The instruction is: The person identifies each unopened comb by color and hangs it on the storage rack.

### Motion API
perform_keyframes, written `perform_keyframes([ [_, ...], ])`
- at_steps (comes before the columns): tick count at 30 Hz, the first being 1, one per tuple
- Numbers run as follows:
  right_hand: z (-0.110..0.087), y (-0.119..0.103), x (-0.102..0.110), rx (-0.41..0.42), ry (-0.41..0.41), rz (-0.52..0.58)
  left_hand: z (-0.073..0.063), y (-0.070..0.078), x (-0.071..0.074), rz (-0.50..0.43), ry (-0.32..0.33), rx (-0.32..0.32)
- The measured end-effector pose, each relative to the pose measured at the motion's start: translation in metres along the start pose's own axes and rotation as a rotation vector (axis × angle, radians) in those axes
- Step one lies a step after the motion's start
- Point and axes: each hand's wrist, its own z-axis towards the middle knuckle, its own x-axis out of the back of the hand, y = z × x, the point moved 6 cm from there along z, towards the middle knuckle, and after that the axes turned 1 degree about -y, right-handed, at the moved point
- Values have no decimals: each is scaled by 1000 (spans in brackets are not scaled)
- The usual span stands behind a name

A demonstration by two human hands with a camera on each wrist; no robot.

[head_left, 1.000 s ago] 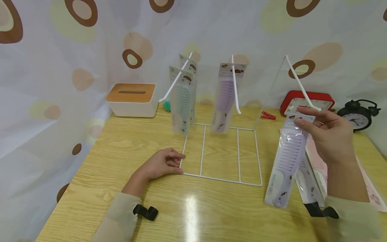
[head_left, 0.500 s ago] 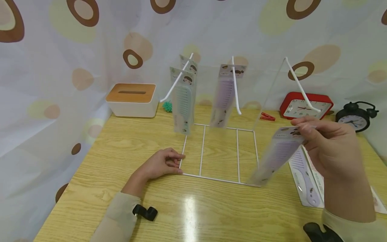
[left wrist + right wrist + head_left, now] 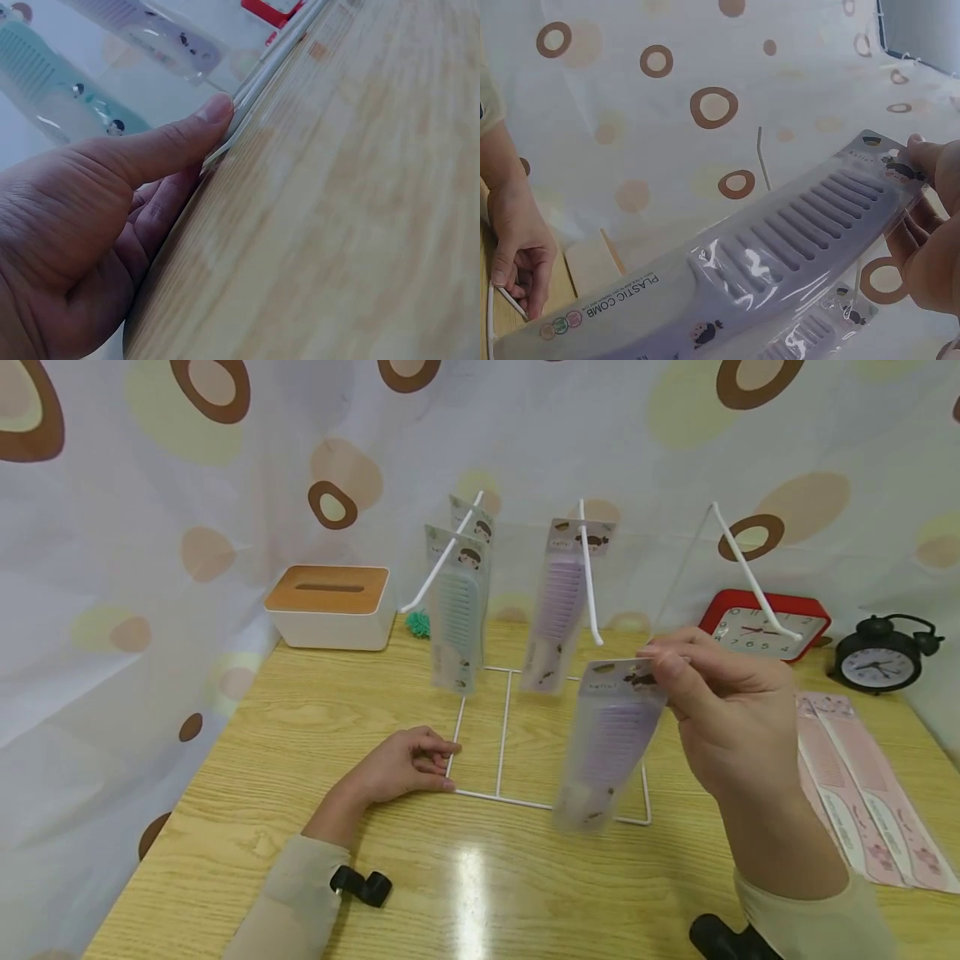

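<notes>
My right hand (image 3: pixel 731 718) pinches the top corner of a packaged purple comb (image 3: pixel 611 739) between thumb and fingers. The pack hangs tilted over the right part of a white wire rack's base (image 3: pixel 525 802), and the right wrist view shows its wide teeth and "PLASTIC COMB" print. At the front left corner of the base, my left hand (image 3: pixel 401 764) grips the wire, thumb along the rod in the left wrist view. Another purple comb pack (image 3: pixel 558 602) hangs on the middle hook (image 3: pixel 588 585). Two green comb packs (image 3: pixel 455 610) hang from the left hook (image 3: pixel 431 578).
The right hook (image 3: pixel 750 564) juts out bare above my right hand. Pink comb packs (image 3: pixel 873 785) lie at the table's right. Behind stand a red clock (image 3: pixel 765 625), a black alarm clock (image 3: pixel 877 660) and a tissue box (image 3: pixel 330 607); a patterned curtain (image 3: pixel 525 435) backs the table.
My right hand has carried the purple comb pack leftward from the right side to over the rack's base. The pink packs now show more fully. My left hand stays at the corner.
</notes>
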Motion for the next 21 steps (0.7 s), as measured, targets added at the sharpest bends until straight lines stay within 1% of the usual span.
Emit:
perform_keyframes([
  [4, 9, 6, -7, -36, 48, -119, 0, 0, 1, 7, 2, 11],
  [10, 15, 10, -12, -88, 102, -295, 1, 3, 1, 1, 4, 17],
  [17, 21, 18, -9, -134, 124, -365, 0, 3, 1, -21, -1, 25],
  [19, 25, 23, -5, -162, 148, -381, 0, 3, 1, -19, 1, 27],
  [21, 30, 31, 0, -210, 174, -385, 0, 3, 1, -12, 6, 27],
])
